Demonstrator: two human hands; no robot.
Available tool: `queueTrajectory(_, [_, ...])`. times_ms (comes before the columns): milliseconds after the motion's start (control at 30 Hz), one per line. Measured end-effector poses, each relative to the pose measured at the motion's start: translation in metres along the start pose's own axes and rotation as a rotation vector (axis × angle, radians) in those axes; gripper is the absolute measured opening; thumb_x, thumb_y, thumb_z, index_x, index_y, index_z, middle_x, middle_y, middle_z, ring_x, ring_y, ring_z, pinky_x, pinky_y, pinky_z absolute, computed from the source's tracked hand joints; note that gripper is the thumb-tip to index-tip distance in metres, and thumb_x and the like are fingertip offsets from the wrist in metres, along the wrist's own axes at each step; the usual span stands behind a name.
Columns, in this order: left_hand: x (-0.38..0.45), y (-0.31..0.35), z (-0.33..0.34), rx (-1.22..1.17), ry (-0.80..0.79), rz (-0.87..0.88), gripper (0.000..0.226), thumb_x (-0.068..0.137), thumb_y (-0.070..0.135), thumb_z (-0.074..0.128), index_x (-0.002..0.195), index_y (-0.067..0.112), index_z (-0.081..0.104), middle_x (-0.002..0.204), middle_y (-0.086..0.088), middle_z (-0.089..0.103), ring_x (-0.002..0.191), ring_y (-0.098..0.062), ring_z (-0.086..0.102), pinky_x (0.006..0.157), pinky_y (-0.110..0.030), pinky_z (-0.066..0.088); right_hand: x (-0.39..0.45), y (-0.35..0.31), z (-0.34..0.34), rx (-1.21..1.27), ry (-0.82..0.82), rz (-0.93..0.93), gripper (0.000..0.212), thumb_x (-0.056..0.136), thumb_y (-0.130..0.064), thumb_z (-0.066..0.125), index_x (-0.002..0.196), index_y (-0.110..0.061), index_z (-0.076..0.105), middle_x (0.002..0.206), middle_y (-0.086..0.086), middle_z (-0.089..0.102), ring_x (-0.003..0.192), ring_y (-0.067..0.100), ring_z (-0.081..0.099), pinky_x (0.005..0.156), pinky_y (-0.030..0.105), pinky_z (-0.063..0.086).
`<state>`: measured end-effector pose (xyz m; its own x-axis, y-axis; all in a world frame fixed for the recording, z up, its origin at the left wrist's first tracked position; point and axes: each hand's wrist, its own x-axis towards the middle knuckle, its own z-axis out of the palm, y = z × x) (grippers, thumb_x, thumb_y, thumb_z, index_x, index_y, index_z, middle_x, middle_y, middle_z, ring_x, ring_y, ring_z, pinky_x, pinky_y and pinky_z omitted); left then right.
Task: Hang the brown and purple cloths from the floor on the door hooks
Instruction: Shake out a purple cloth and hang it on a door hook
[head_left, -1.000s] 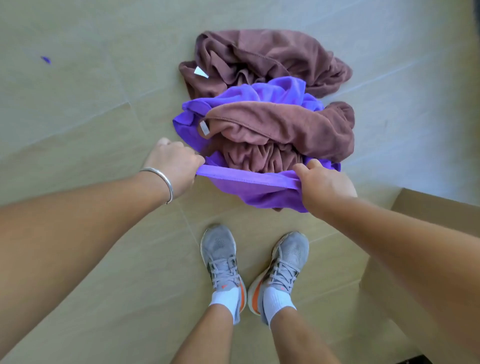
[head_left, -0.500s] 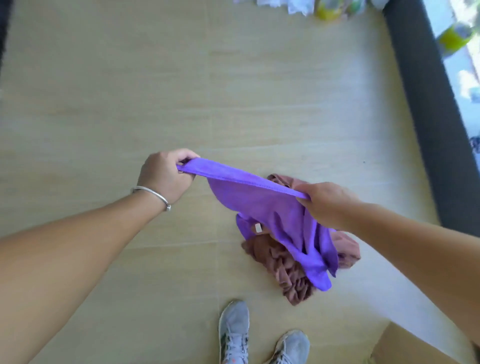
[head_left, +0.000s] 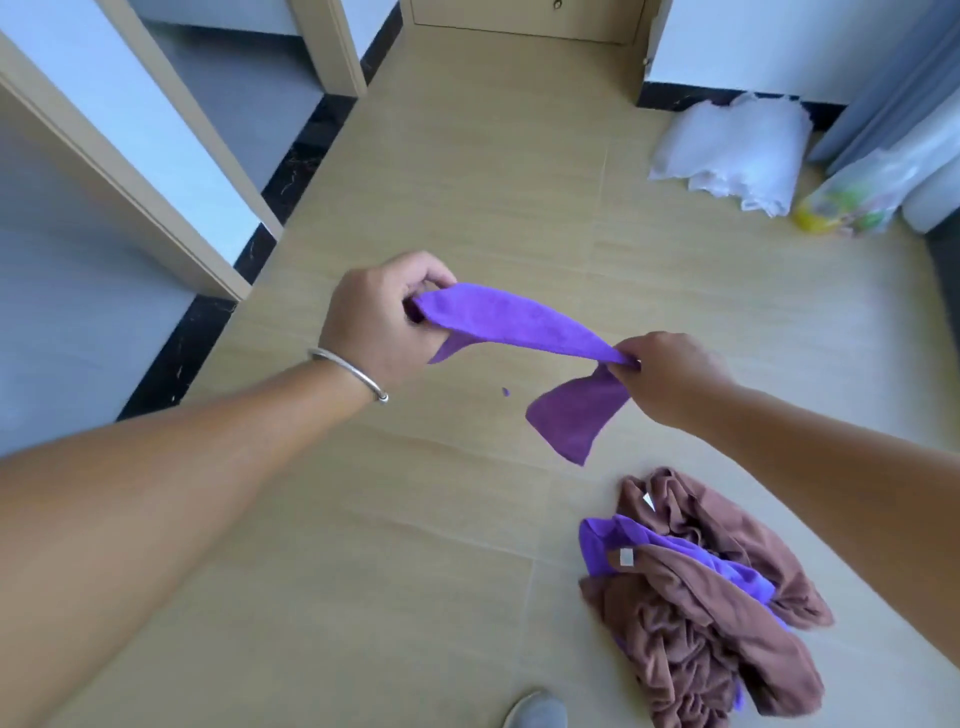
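Holding one purple cloth (head_left: 511, 319) clear of the floor (head_left: 467, 182), I record both hands engaged. My left hand (head_left: 379, 322) grips one end with fingers and thumb curled round it; my right hand (head_left: 662, 376) pinches the cloth further along, so a span runs between the two and a loose tail hangs below the right hand. Nothing of this cloth touches the floor.

The remaining cloths lie in a heap (head_left: 711, 597) on the floor at lower right, brown folds with purple showing between them, well apart from the held cloth. How many pieces the heap contains I cannot tell.

Step in hand, by my judgement: the first cloth is lifted and being carried toward a hook; the hanging itself is not yet done. No door hook is visible in this view. Door frames (head_left: 176, 135) stand at left, and a panelled door or cabinet front (head_left: 519, 21) at top.

Next move, as I assess it: locate a hook, find the cloth's edge or loop and set it over the hook before releasing either hand. The heap then needs collecting.
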<state>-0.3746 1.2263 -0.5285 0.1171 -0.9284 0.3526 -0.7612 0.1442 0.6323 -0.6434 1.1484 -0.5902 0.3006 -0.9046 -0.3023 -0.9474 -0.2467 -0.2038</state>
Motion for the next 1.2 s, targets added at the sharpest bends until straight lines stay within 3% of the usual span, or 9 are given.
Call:
queueTrajectory(67, [-0.033,0.011,0.003,0.071,-0.025,0.118,0.011,0.070,0.024,0.072,0.078,0.017,0.068,0.055,0.007,0.057,0.051,-0.016,0.050,0.051,-0.025,0.045,-0.004,-0.007,0.018,-0.015,0.009,-0.007,0.022,0.094,-0.028,0.041,0.089,-0.030,0.062,0.098,0.000,0.061,0.093,0.026,0.056,0.064,0.029,0.034])
queueTrajectory(133, [-0.074,0.024,0.021,0.162,-0.071,0.217,0.010,0.068,0.025,0.071,0.075,0.019,0.068,0.055,0.004,0.059,0.050,-0.021,0.056,0.047,-0.023,0.042,-0.017,-0.012,0.042,-0.018,-0.014,-0.004,0.028,0.094,-0.027,0.041,0.110,-0.034,0.063,0.115,-0.002,0.060,0.109,0.024,0.054,0.073,0.029,0.038])
queueTrajectory(200, [-0.121,0.038,0.051,0.273,-0.297,0.222,0.012,0.073,0.025,0.066,0.083,0.019,0.065,0.066,0.002,0.065,0.061,-0.025,0.062,0.053,-0.028,0.040,-0.040,-0.013,0.071,-0.063,-0.106,-0.010,0.034,0.097,-0.033,0.041,0.128,-0.038,0.053,0.129,-0.005,0.054,0.119,0.021,0.050,0.082,0.031,0.040])
queueTrajectory(333, [-0.232,0.055,0.103,0.449,-0.938,0.011,0.026,0.089,0.031,0.054,0.113,0.020,0.050,0.107,-0.006,0.063,0.098,-0.032,0.060,0.074,-0.037,0.035,-0.115,-0.003,0.126,-0.258,-0.360,-0.139,0.033,0.096,-0.031,0.041,0.129,-0.031,0.046,0.128,0.002,0.052,0.120,0.024,0.049,0.087,0.034,0.042])
queueTrajectory(400, [-0.281,0.054,0.106,0.465,-1.079,-0.144,0.030,0.089,0.029,0.055,0.116,0.019,0.049,0.115,-0.008,0.059,0.107,-0.034,0.057,0.083,-0.040,0.039,-0.149,0.006,0.145,-0.282,-0.431,-0.146,0.029,0.095,-0.028,0.041,0.124,-0.027,0.047,0.124,0.002,0.053,0.120,0.024,0.049,0.084,0.034,0.042])
queueTrajectory(467, [-0.319,0.045,0.097,0.481,-1.159,-0.257,0.028,0.088,0.026,0.052,0.115,0.019,0.050,0.118,-0.007,0.058,0.112,-0.033,0.055,0.087,-0.040,0.040,-0.177,0.011,0.160,-0.300,-0.479,-0.145,0.032,0.093,-0.025,0.042,0.125,-0.027,0.047,0.125,0.002,0.054,0.120,0.024,0.049,0.092,0.034,0.042])
queueTrajectory(800, [-0.385,-0.088,0.057,0.738,-1.166,-0.393,0.032,0.087,0.022,0.049,0.119,0.026,0.051,0.121,0.002,0.055,0.116,-0.022,0.052,0.091,-0.037,0.040,-0.235,-0.032,0.249,-0.251,-0.486,-0.094,0.049,0.083,-0.024,0.052,0.130,-0.027,0.038,0.127,-0.003,0.043,0.120,0.019,0.044,0.095,0.034,0.037])
queueTrajectory(967, [-0.388,-0.142,0.094,0.723,-1.122,-0.281,0.034,0.084,0.021,0.053,0.118,0.022,0.050,0.119,0.001,0.055,0.114,-0.022,0.052,0.090,-0.035,0.039,-0.216,-0.048,0.299,-0.261,-0.422,-0.061,0.065,0.081,-0.029,0.060,0.139,-0.023,0.029,0.136,-0.003,0.037,0.128,0.018,0.038,0.101,0.033,0.036])
queueTrajectory(1200, [-0.411,-0.207,0.187,0.672,-1.077,-0.222,0.033,0.084,0.021,0.054,0.117,0.017,0.050,0.118,-0.002,0.056,0.114,-0.022,0.052,0.090,-0.032,0.040,-0.172,-0.024,0.399,-0.332,-0.402,-0.036,0.068,0.080,-0.022,0.061,0.140,-0.018,0.028,0.137,0.001,0.036,0.129,0.020,0.036,0.100,0.035,0.037])
